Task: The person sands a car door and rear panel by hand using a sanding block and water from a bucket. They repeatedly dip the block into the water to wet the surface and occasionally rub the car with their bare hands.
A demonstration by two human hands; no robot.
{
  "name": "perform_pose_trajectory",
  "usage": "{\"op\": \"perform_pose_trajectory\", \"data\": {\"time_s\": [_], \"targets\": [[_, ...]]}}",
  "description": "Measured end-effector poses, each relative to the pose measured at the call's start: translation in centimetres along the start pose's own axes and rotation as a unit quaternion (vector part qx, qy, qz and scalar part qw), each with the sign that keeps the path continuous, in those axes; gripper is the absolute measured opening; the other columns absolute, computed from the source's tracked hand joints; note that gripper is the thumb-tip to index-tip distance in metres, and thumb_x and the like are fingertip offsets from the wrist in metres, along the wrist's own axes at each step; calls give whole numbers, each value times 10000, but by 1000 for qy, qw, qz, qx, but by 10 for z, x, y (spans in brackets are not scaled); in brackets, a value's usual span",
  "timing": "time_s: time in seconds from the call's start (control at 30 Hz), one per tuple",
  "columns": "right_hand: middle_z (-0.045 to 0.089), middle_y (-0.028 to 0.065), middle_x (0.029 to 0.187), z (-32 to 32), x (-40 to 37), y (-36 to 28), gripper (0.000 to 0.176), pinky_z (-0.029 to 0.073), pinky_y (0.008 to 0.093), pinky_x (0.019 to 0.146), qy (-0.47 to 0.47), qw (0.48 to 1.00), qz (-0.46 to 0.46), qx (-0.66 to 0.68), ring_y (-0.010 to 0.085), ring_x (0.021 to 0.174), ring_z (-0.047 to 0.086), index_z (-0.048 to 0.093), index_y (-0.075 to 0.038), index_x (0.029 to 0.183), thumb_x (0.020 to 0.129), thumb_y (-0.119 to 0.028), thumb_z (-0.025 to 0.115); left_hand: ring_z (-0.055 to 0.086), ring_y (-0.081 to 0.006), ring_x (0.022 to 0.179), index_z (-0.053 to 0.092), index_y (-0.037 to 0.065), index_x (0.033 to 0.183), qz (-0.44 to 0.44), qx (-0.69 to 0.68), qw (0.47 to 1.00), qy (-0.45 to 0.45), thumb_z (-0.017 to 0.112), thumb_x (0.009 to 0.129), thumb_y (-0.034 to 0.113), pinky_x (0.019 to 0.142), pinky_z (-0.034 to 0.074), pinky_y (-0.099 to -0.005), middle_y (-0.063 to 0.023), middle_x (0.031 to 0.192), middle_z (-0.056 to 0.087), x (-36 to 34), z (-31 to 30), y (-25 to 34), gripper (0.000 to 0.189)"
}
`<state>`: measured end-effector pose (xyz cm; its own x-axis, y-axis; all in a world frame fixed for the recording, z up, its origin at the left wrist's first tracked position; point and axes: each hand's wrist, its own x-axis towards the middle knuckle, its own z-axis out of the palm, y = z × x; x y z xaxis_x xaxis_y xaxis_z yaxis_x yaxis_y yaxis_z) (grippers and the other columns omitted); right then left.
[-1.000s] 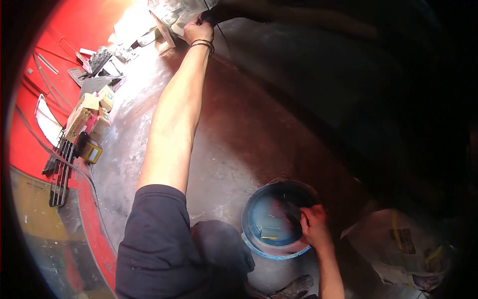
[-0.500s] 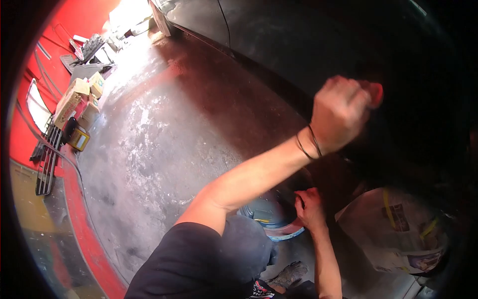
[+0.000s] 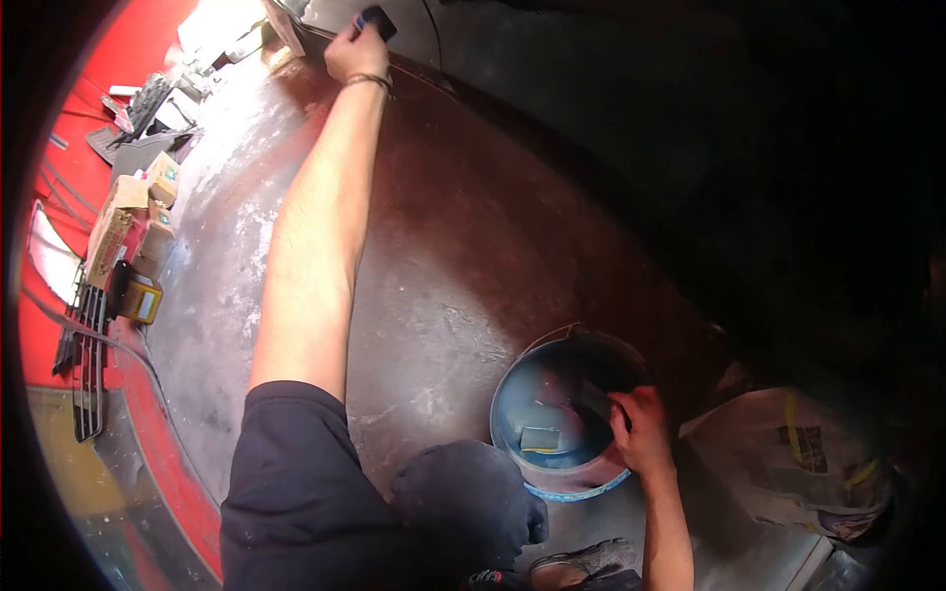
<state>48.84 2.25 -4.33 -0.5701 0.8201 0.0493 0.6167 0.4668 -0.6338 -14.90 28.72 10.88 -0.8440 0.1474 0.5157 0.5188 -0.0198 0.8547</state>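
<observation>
My left hand [image 3: 356, 52] reaches far forward, fingers closed around a small dark block [image 3: 377, 22] with a bluish edge, right at the lower edge of a dark car body panel [image 3: 552, 59]. Close to my knee stands a round bucket [image 3: 503, 404] with water in it. Inside lies a greyish rectangular block [image 3: 539, 439] with a yellow lower edge. My right hand [image 3: 645, 430] is at the bucket's right rim, closed on a dark flat piece [image 3: 594, 400] that hangs over the water; its exact kind is lost in shadow.
A whitish printed sack [image 3: 749, 453] sits right of the bucket. Along the red wall at left are cardboard boxes [image 3: 118, 222], a yellow container [image 3: 141, 299] and a black slatted grille [image 3: 90, 364]. A hose [image 3: 123, 345] runs over the floor there. The right side is deep in shadow.
My left hand has swung from the right to the far upper left along the panel. My right hand stays near the bucket rim; the dark piece in it now shows, with the bucket's inside.
</observation>
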Motion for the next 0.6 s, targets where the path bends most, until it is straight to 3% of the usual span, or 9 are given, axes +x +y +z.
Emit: {"op": "perform_pose_trajectory", "data": {"time_s": [0.03, 0.07, 0.17, 0.2, 0.33, 0.4, 0.43, 0.53, 0.6], "targets": [[711, 181, 1085, -1, -2, 1, 245, 535, 487, 985, -14, 1000, 12, -8, 385, 1115, 651, 780, -69, 1195, 961, -121, 726, 819, -244, 908, 867, 81, 1166, 18, 21, 1000, -1, 924, 840, 380, 907, 605, -384, -161, 967, 852, 5, 5, 0, 446], [713, 187, 1116, -2, -1, 2, 260, 528, 495, 1019, -26, 999, 21, -17, 392, 1146, 648, 778, -76, 1218, 972, -143, 724, 742, -219, 749, 875, 52, 1033, 56, -71, 996, -7, 840, 897, 241, 790, 581, -360, -80, 858, 827, 10, 21, -5, 235], [720, 177, 1105, 0, -1, -2, 260, 524, 493, 1039, -23, 999, 41, -28, 383, 1151, 647, 782, -84, 1221, 976, -152, 728, 769, -400, 1110, 796, 14, 1244, 76, 103, 990, -56, 750, 992, 442, 988, 567, -458, -278, 1177, 785, 9, 37, 14, 499], [714, 172, 1099, -1, 0, 0, 263, 523, 492, 1041, -41, 998, 38, -23, 378, 1156, 646, 782, -88, 1228, 980, -155, 726, 789, -442, 908, 821, -4, 1026, 86, 57, 994, 39, 821, 901, 469, 850, 575, -517, -275, 887, 775, 4, 52, 15, 490], [705, 173, 1087, 1, 2, -1, 258, 528, 493, 1022, -38, 999, 30, -23, 379, 1147, 646, 779, -90, 1227, 983, -147, 720, 698, -363, 751, 746, -21, 931, 171, -134, 976, 7, 797, 949, 283, 737, 534, -467, -248, 855, 741, -76, 24, 101, 309], [710, 173, 1077, 2, 1, -2, 251, 529, 494, 1013, -36, 999, 37, -13, 380, 1140, 647, 780, -89, 1220, 983, -142, 717, 673, -429, 824, 742, -3, 964, 267, -89, 959, 25, 715, 998, 171, 755, 530, -503, -236, 911, 709, -153, 5, 152, 179], [711, 173, 1067, 3, 1, -5, 251, 529, 495, 1008, -37, 999, 32, -22, 382, 1134, 647, 780, -88, 1215, 978, -138, 717, 671, -320, 690, 776, 73, 787, 323, -136, 936, 29, 773, 818, 168, 682, 511, -481, -97, 717, 692, -201, 16, 158, 101], [713, 176, 1042, -1, 6, -10, 254, 531, 498, 992, -40, 997, 20, -59, 388, 1118, 649, 782, -84, 1202, 961, -128, 717, 654, -234, 848, 705, 185, 851, 398, -243, 879, -97, 787, 731, 160, 841, 550, -473, -16, 872, 620, -329, -28, 206, 148], [713, 180, 1030, 0, 6, -10, 259, 533, 502, 983, -50, 995, 17, -82, 393, 1110, 649, 783, -81, 1195, 949, -124, 717, 646, -210, 837, 714, 182, 858, 431, -277, 853, -102, 794, 776, 178, 917, 560, -480, -4, 855, 612, -360, -33, 203, 114]]}}
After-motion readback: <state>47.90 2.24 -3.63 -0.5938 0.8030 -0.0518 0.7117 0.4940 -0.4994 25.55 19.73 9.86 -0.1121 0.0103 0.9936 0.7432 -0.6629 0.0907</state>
